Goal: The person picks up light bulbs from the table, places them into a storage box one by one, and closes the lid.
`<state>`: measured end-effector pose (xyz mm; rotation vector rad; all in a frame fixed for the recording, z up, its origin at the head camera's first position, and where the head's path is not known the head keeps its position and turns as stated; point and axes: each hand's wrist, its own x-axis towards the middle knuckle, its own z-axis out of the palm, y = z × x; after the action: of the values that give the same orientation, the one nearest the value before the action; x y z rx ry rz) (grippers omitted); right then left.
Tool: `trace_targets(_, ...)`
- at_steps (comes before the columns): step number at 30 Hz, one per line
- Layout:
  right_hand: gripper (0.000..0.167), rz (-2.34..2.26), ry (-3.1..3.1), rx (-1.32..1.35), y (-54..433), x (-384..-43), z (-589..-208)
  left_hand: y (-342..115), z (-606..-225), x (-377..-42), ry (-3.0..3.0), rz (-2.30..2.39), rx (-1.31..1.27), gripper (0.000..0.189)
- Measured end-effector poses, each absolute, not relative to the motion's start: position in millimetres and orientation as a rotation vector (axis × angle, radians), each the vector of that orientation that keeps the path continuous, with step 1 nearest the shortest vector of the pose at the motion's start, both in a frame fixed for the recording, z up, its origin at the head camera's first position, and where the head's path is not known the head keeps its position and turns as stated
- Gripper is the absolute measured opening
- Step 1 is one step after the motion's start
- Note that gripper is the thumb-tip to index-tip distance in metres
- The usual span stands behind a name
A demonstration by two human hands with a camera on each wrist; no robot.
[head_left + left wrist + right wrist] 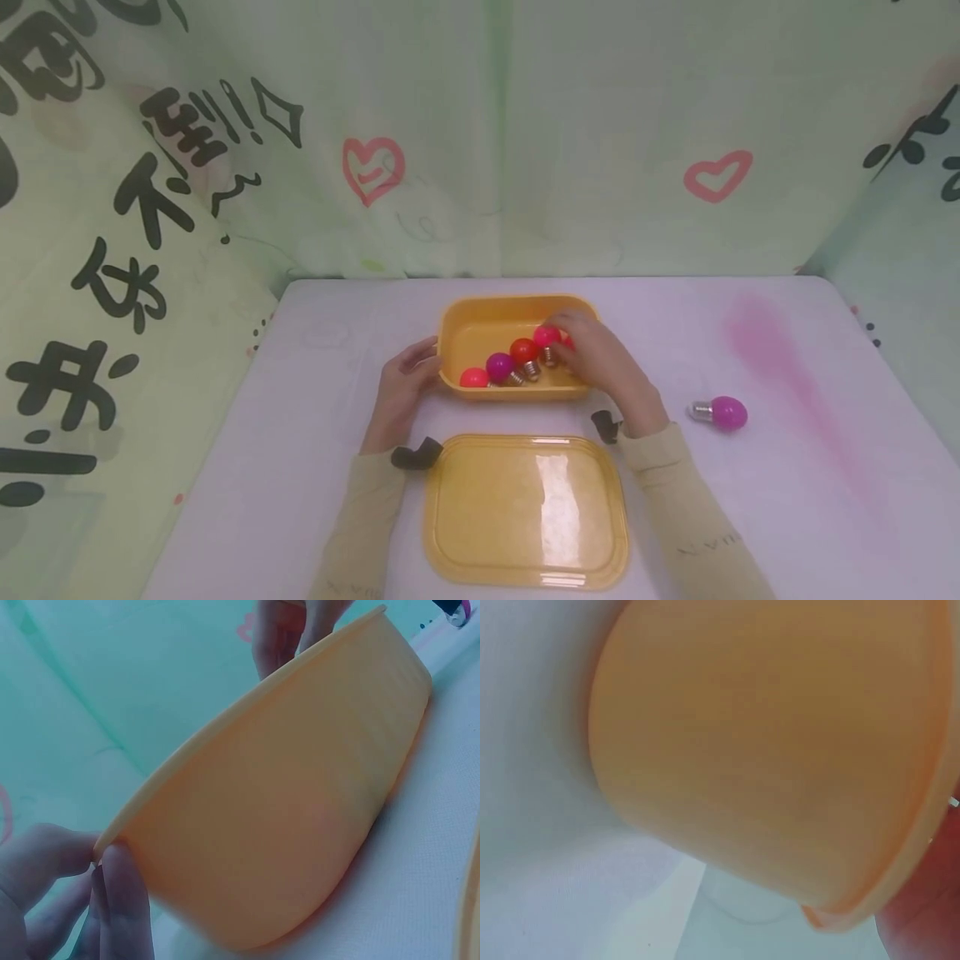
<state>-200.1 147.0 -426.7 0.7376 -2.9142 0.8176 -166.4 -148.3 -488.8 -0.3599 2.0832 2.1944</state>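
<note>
An orange-yellow plastic box (480, 321) without its lid stands towards the back of the table. Along its front side lie several small light bulbs with metal screw bases, among them a pink one (473, 377), a purple one (500, 367) and a red one (524, 350). At the box's left end my left hand (405, 383) pinches the rim between thumb and fingers (124, 900). My right hand (600, 354) reaches over the right end into the box, thumb and fingers around a pinkish-red bulb (568, 342), partly hidden by the hand. Another pink bulb (547, 336) sits at the fingertips.
In front of the box a yellow lid (525, 508) lies flat between the forearms. To the right, a purple bulb (729, 413) lies on its side on the white table (810, 467), near a pink stain. Pale green curtains (570, 217) with drawings and writing enclose the back and sides.
</note>
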Motion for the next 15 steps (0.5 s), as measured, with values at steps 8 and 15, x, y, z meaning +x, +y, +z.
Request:
trace_targets(8, 0.036, 0.777, -2.946, 0.688, 161, -186, -415, -145, -491, -166, 2.073, 2.187, -0.357, 0.038)
trace_targets(15, 0.039, 0.704, -2.936, 0.681, 181, -177, -411, -146, -489, -166, 2.061, 2.197, -0.376, 0.039)
